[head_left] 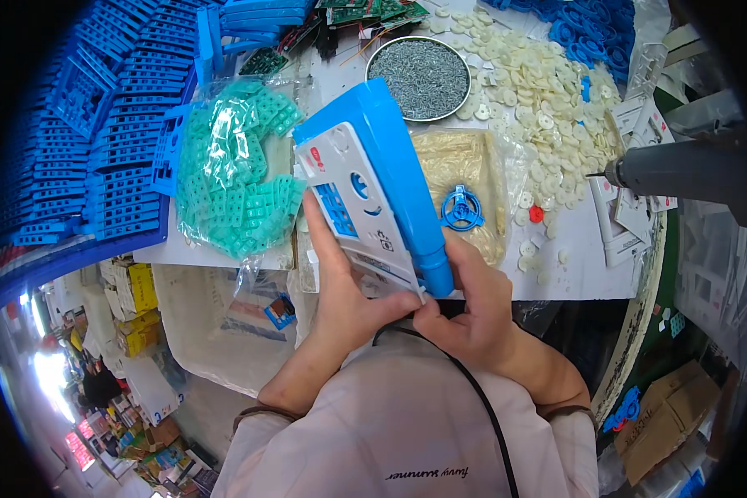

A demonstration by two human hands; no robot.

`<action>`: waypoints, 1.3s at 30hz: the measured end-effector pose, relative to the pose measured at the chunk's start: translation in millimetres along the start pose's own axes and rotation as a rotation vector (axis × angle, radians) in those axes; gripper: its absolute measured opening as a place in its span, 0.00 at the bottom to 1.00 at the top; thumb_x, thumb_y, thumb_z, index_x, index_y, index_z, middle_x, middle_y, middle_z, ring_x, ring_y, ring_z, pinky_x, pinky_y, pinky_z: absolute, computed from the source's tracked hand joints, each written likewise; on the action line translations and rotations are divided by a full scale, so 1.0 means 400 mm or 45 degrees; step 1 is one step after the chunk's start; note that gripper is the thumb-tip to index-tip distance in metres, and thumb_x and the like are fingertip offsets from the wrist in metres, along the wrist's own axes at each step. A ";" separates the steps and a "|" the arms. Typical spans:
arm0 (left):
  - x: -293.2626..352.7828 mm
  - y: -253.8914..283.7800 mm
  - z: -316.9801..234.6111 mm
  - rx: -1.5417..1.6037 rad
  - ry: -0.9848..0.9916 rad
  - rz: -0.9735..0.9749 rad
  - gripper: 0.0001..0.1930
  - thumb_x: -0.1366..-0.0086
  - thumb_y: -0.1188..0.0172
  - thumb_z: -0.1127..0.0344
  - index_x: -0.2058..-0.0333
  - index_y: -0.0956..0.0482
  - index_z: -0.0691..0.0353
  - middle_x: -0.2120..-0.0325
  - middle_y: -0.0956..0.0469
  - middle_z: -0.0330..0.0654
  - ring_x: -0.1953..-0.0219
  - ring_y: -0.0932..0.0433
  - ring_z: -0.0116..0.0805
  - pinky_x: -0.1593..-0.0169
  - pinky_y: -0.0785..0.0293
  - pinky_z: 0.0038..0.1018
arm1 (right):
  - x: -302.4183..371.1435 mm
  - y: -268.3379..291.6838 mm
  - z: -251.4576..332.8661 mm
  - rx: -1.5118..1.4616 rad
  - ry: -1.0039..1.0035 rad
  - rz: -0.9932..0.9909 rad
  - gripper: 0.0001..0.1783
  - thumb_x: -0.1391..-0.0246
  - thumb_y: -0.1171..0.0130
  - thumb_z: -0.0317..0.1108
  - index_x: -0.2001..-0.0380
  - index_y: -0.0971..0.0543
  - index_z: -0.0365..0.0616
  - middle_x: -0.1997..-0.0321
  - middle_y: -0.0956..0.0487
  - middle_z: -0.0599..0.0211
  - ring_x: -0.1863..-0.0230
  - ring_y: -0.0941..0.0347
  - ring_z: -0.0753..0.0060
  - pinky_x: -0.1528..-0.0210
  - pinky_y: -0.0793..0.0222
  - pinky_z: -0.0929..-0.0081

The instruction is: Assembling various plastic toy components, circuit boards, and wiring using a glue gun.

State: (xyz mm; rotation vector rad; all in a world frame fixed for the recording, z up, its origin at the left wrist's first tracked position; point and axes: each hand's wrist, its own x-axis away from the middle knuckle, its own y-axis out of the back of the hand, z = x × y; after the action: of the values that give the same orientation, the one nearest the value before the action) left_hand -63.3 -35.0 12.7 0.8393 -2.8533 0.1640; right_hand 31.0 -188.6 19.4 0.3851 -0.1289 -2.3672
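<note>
Both hands hold a blue plastic toy casing [394, 141] with a white printed front panel [340, 158], tilted above the table's near edge. My left hand [338, 295] grips the white panel's side, its thumb at the lower corner. Around the lower right corner, my right hand [480, 303] is closed, thumb close to the left thumb. A small blue toy steering wheel [462, 207] lies on a yellowish plastic-wrapped bundle [481, 153] just beyond my right hand. The casing's back is hidden from view.
A round tray of screws [419, 79] stands beyond the casing. Cream discs [548, 124] spread to its right. An electric screwdriver [681, 170] juts in from the right, near white panels [618, 220]. Green translucent keypads [232, 166] and stacked blue frames [124, 158] fill the left.
</note>
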 end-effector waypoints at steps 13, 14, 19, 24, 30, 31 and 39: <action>-0.025 -0.002 0.002 0.070 -0.050 0.015 0.87 0.67 0.13 0.51 0.29 0.84 0.58 0.29 0.52 0.53 0.31 0.40 0.47 0.32 0.37 0.42 | -0.006 0.004 0.004 0.052 0.081 0.062 0.38 0.54 0.40 0.24 0.37 0.35 0.27 0.63 0.20 0.51 0.69 0.21 0.51 0.65 0.23 0.64; -0.026 0.000 0.001 0.094 -0.036 0.031 0.87 0.67 0.13 0.50 0.29 0.84 0.59 0.29 0.52 0.53 0.31 0.40 0.47 0.32 0.37 0.42 | -0.006 0.005 0.006 0.063 0.072 0.075 0.38 0.54 0.39 0.24 0.37 0.35 0.27 0.64 0.20 0.52 0.69 0.21 0.51 0.65 0.24 0.64; -0.019 -0.010 -0.027 0.121 -0.071 0.015 0.87 0.67 0.13 0.49 0.30 0.85 0.59 0.29 0.52 0.51 0.31 0.40 0.46 0.32 0.37 0.41 | -0.013 0.003 0.016 0.113 0.155 0.081 0.38 0.55 0.39 0.24 0.37 0.34 0.28 0.66 0.22 0.54 0.69 0.23 0.54 0.66 0.25 0.64; -0.016 -0.005 -0.020 0.035 -0.149 -0.025 0.87 0.67 0.12 0.51 0.30 0.85 0.59 0.29 0.53 0.51 0.31 0.41 0.46 0.31 0.39 0.41 | -0.013 0.006 0.019 0.144 0.150 0.107 0.38 0.53 0.39 0.25 0.37 0.35 0.28 0.64 0.20 0.52 0.68 0.21 0.54 0.64 0.24 0.66; -0.022 -0.009 0.002 -0.058 -0.188 -0.085 0.89 0.69 0.13 0.47 0.30 0.86 0.63 0.29 0.55 0.54 0.30 0.44 0.48 0.29 0.44 0.42 | -0.026 0.000 0.011 0.119 0.223 0.055 0.38 0.52 0.41 0.24 0.36 0.37 0.27 0.61 0.19 0.48 0.67 0.18 0.51 0.64 0.22 0.67; -0.022 -0.011 0.006 -0.052 -0.196 -0.095 0.89 0.69 0.13 0.46 0.30 0.86 0.63 0.29 0.55 0.54 0.30 0.45 0.48 0.29 0.45 0.42 | -0.026 -0.004 0.010 0.137 0.239 0.033 0.39 0.53 0.41 0.23 0.35 0.37 0.27 0.63 0.20 0.50 0.69 0.20 0.52 0.66 0.23 0.66; -0.019 -0.014 -0.005 0.031 -0.158 -0.057 0.91 0.70 0.13 0.42 0.31 0.88 0.61 0.28 0.57 0.52 0.30 0.45 0.46 0.31 0.42 0.40 | -0.013 0.008 0.001 0.164 0.298 0.096 0.38 0.55 0.40 0.21 0.37 0.35 0.28 0.62 0.20 0.52 0.71 0.21 0.54 0.68 0.23 0.65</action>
State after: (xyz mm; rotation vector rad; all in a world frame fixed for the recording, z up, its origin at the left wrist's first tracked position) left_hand -53.7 -35.6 13.5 0.9492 -2.9498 0.1460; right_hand 36.7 -187.4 21.5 0.7035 -0.1827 -2.2268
